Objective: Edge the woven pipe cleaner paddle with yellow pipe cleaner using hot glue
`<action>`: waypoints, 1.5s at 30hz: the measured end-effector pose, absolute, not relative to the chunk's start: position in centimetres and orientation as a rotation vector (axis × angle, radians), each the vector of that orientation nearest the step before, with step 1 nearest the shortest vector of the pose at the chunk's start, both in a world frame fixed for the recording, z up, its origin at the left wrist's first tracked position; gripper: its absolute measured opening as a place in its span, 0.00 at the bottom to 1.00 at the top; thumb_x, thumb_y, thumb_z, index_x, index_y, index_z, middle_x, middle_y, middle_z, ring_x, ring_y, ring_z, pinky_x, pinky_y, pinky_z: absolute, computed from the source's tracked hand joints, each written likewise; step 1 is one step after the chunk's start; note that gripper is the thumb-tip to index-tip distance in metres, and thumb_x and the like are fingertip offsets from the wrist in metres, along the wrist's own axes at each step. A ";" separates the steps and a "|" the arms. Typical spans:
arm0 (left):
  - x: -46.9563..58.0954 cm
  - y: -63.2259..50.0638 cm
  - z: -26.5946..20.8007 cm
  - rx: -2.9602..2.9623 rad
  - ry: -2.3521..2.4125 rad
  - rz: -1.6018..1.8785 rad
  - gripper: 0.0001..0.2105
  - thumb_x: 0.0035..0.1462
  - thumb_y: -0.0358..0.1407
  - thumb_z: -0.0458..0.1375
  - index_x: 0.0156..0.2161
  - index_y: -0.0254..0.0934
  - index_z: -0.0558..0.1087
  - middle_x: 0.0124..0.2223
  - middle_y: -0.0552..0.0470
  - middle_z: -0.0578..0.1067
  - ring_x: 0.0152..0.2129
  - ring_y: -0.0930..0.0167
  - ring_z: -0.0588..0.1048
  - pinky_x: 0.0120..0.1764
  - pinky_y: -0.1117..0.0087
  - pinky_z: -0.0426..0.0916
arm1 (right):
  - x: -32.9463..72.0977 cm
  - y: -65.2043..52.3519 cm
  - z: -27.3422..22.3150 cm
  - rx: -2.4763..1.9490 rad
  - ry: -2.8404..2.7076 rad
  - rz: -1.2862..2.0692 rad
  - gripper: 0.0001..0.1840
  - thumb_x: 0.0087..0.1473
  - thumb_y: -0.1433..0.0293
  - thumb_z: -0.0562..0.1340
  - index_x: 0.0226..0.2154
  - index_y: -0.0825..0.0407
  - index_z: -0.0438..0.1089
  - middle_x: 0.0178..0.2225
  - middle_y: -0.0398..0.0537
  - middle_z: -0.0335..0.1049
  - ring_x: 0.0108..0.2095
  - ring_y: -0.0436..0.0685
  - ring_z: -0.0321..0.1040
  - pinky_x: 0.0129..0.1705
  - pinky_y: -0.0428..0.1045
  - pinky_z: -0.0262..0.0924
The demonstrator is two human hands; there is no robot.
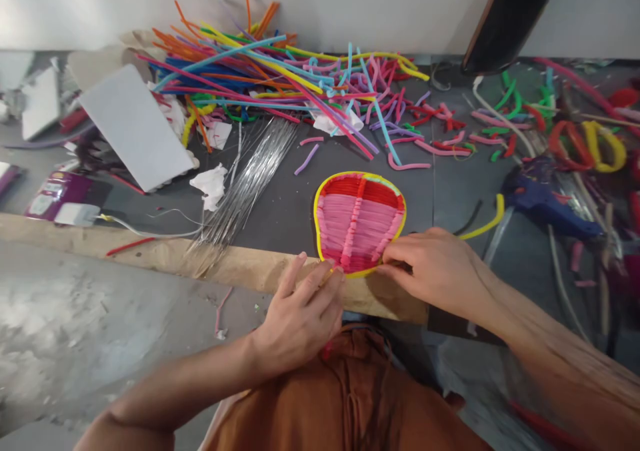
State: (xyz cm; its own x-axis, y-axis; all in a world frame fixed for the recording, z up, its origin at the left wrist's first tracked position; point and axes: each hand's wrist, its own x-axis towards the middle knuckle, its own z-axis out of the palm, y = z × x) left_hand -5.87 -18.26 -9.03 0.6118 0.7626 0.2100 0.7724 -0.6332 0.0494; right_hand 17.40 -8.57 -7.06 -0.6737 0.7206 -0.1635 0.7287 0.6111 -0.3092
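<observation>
A rounded pipe-cleaner panel (377, 219) lies at the table's front edge, wider at its far end. Pink rows fill its middle, with red at the far end and darker pink at the near end. Bright yellow pipe cleaner outlines it, and a twisted pink strip runs down the centre. My left hand (303, 314) has its fingertips on the near left edge, index finger raised and apart; its thumb is hidden. At the near right edge my right hand (437, 271) pinches the yellow rim between thumb and bent fingers.
Many coloured pipe cleaners (240, 71) heap against the wall, with cut bits to their right. A bundle of thin wires (255, 178) and a white board (140, 131) lie left. At right are a blue glue gun (545, 194) and yellow-handled scissors (605, 146).
</observation>
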 end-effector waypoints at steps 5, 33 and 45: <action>-5.8 -18.1 -9.1 -2.809 -1.329 -0.342 0.16 0.61 0.36 0.53 0.50 0.32 0.72 0.53 0.47 0.74 0.53 0.62 0.67 0.65 0.51 0.43 | 18.4 -9.3 -7.7 1.256 2.952 -0.755 0.06 0.59 0.68 0.59 0.35 0.48 0.71 0.32 0.40 0.76 0.33 0.52 0.72 0.36 0.49 0.50; -6.6 -16.3 -8.2 -2.953 -1.119 -0.297 0.15 0.62 0.37 0.53 0.52 0.34 0.70 0.55 0.48 0.72 0.54 0.62 0.65 0.62 0.52 0.54 | 17.7 -9.8 -7.9 1.226 2.939 -0.439 0.06 0.57 0.68 0.59 0.31 0.49 0.71 0.27 0.41 0.72 0.31 0.53 0.68 0.35 0.51 0.45; -6.4 -13.9 -9.3 -2.987 -1.358 -0.857 0.05 0.59 0.28 0.56 0.40 0.34 0.72 0.39 0.49 0.76 0.44 0.67 0.71 0.53 0.60 0.67 | 17.4 -10.1 -8.0 1.227 2.959 -0.428 0.07 0.57 0.69 0.58 0.29 0.50 0.70 0.24 0.40 0.70 0.28 0.52 0.67 0.34 0.51 0.44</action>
State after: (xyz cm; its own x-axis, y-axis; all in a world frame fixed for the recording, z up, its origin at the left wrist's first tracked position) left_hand -6.35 -13.86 -9.30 0.5584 0.7571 0.3391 0.6320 -0.6531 0.4173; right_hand 17.43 -10.06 -7.99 -0.7081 0.7059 -0.0174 0.6819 0.6772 -0.2764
